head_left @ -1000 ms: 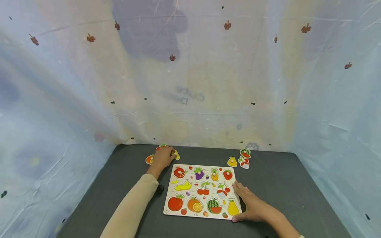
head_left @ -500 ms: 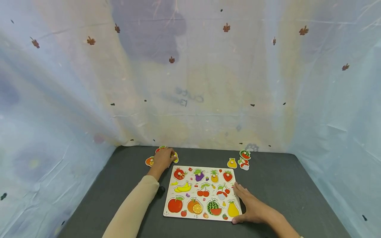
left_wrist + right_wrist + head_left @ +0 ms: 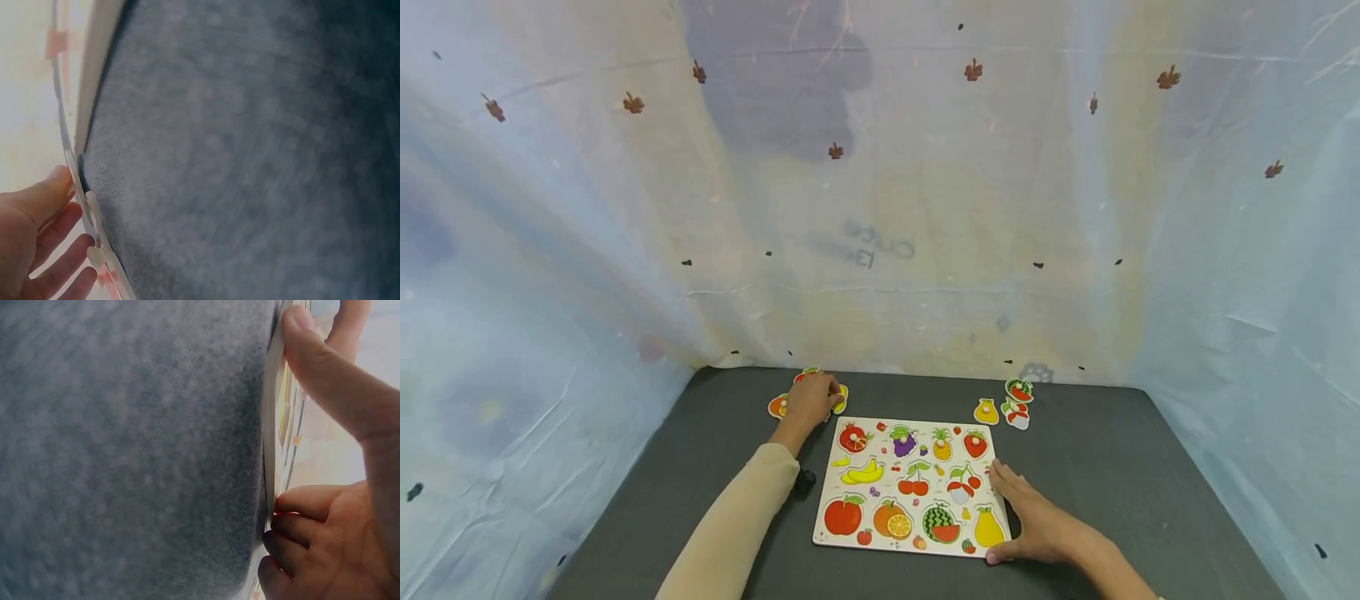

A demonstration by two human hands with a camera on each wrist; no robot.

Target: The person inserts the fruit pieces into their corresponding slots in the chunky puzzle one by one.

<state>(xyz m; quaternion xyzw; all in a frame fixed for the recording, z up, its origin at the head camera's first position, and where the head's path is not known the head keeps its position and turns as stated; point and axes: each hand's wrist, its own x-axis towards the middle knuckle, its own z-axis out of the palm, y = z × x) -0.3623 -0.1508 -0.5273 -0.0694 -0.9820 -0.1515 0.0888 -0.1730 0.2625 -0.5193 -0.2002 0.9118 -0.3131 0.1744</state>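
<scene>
Grey felt mat (image 3: pixel 1112 467) bears flat wooden puzzle board (image 3: pixel 912 483).

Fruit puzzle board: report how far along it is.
Done: four knobbed pieces, pomegranate piece to strawberry piece, sit in the top row of the puzzle board.
In hand: the left hand covers loose pieces beyond the board; the right hand steadies its right edge.
Left: the lower slots seem empty; the pear piece and watermelon piece lie off-board.

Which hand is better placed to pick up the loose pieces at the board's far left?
Left hand: it already rests on the loose pieces. Right hand steadies the puzzle board.
</scene>
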